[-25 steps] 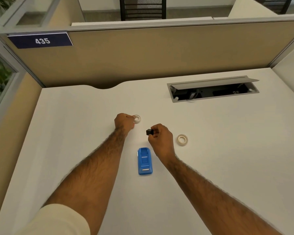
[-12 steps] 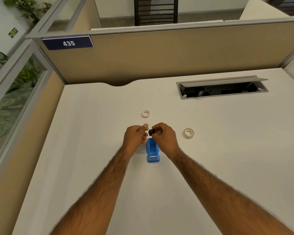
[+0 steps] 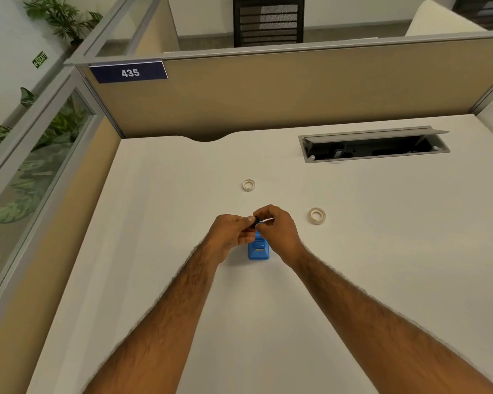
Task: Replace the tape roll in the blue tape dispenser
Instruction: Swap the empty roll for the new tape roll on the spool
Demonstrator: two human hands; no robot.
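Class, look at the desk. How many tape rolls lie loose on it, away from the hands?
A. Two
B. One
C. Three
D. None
A. Two rolls lie flat on the desk: one roll beyond the hands, another roll to the right of the right hand; neither hand touches them.

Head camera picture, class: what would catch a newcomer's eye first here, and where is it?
First, the left hand and right hand meeting mid-desk, pinching a small black part above the blue tape dispenser. Next, two tape rolls lying flat on the white desk: one beyond the hands, one to their right. Then the navy 435 sign on the partition, upper left.
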